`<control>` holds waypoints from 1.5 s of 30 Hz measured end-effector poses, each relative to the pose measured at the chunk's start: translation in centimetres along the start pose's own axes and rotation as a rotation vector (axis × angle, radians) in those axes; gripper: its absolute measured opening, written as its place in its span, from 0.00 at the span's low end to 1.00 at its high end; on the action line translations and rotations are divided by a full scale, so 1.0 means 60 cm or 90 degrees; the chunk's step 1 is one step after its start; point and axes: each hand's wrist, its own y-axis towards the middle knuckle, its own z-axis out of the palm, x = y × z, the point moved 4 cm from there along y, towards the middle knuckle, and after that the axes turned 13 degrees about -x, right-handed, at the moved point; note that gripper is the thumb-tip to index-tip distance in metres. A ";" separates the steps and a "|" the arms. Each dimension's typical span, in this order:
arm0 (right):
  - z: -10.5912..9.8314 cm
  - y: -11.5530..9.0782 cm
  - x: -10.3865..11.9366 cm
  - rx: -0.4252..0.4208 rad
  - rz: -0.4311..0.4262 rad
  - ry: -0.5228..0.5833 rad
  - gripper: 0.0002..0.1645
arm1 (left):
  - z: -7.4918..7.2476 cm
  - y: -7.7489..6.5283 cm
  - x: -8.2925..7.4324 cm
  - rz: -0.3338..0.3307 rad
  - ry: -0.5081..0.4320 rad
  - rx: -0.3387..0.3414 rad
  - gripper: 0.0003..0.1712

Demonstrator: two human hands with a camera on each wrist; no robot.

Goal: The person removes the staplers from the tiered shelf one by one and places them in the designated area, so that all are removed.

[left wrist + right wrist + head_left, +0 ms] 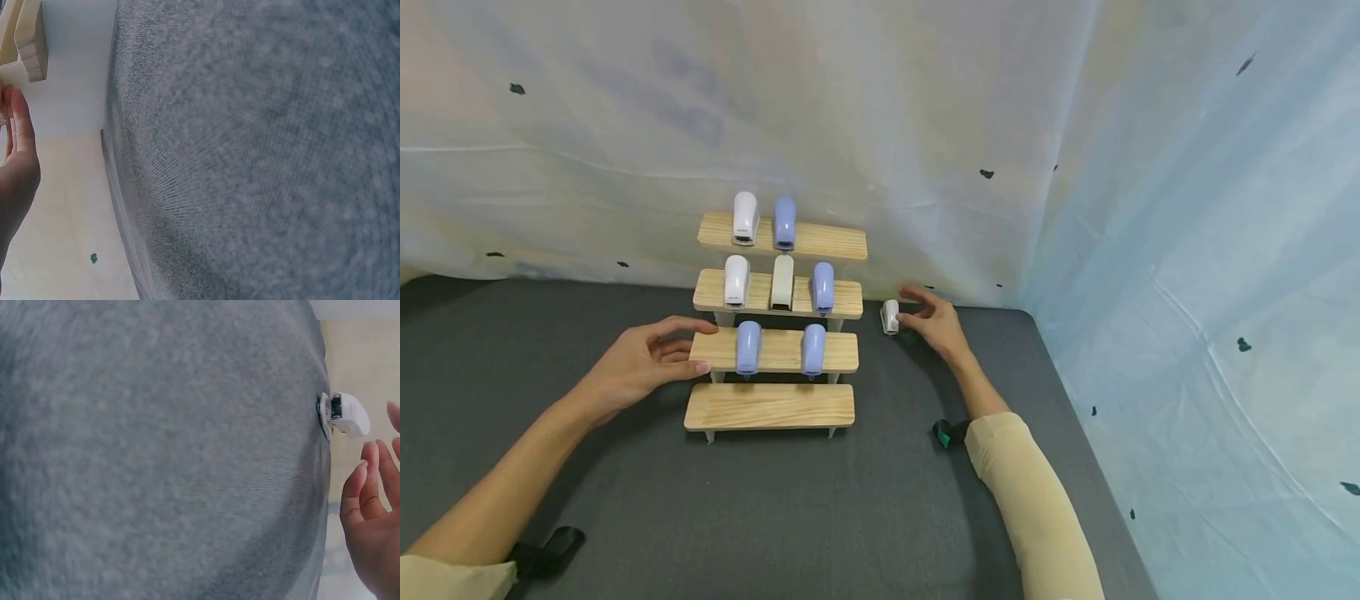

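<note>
My left hand (pixel 636 362) holds the left end of a wooden step (pixel 784 348), thumb at its front edge and index finger at the back. That step is the second from the bottom of a four-step wooden stand and bears two lavender mini staplers. At the edge of the left wrist view, my fingers (pixel 22 119) lie against the wood. To the right of the stand, a small white stapler (pixel 890 317) stands on the dark table. My right hand (pixel 938 325) is beside it, fingers apart; the right wrist view shows the fingertips (pixel 357 478) just short of the stapler.
The middle step (pixel 760 300) carries a white, a cream and a lavender stapler. On the top step (pixel 835 240) stand a white and a lavender one. The lowest step (pixel 771 407) is bare wood. A pale cloth curtain (pixel 887 100) hangs behind and at the right of the dark table (pixel 760 517).
</note>
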 end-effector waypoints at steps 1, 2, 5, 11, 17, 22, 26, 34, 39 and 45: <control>-0.001 0.000 0.001 -0.002 0.000 0.015 0.30 | 0.000 0.000 0.000 0.001 0.000 -0.001 0.31; -0.003 0.000 0.003 -0.004 0.000 0.029 0.30 | 0.000 0.000 0.000 0.002 0.000 -0.001 0.31; -0.007 -0.001 0.010 -0.004 0.003 0.063 0.30 | 0.000 -0.001 0.000 0.005 -0.001 -0.003 0.31; -0.017 -0.010 0.055 0.013 -0.024 0.110 0.30 | 0.000 -0.001 -0.001 0.009 -0.004 -0.005 0.31; -0.029 -0.020 0.109 0.013 -0.056 0.111 0.29 | 0.001 -0.002 0.000 0.002 -0.007 0.002 0.31; -0.034 -0.031 0.135 0.001 -0.075 0.132 0.28 | 0.004 -0.002 0.001 -0.003 -0.008 0.009 0.31; -0.036 -0.034 0.156 0.006 -0.085 0.135 0.28 | 0.002 -0.003 0.002 -0.005 -0.002 0.006 0.31; -0.048 -0.033 0.207 0.024 -0.115 0.138 0.28 | 0.001 -0.002 0.002 -0.011 -0.010 0.000 0.31; -0.052 -0.031 0.239 0.032 -0.147 0.147 0.28 | 0.000 -0.004 0.004 -0.008 -0.016 -0.002 0.31; -0.048 -0.024 0.264 0.039 -0.179 0.140 0.28 | 0.001 -0.003 0.003 -0.009 -0.019 -0.002 0.31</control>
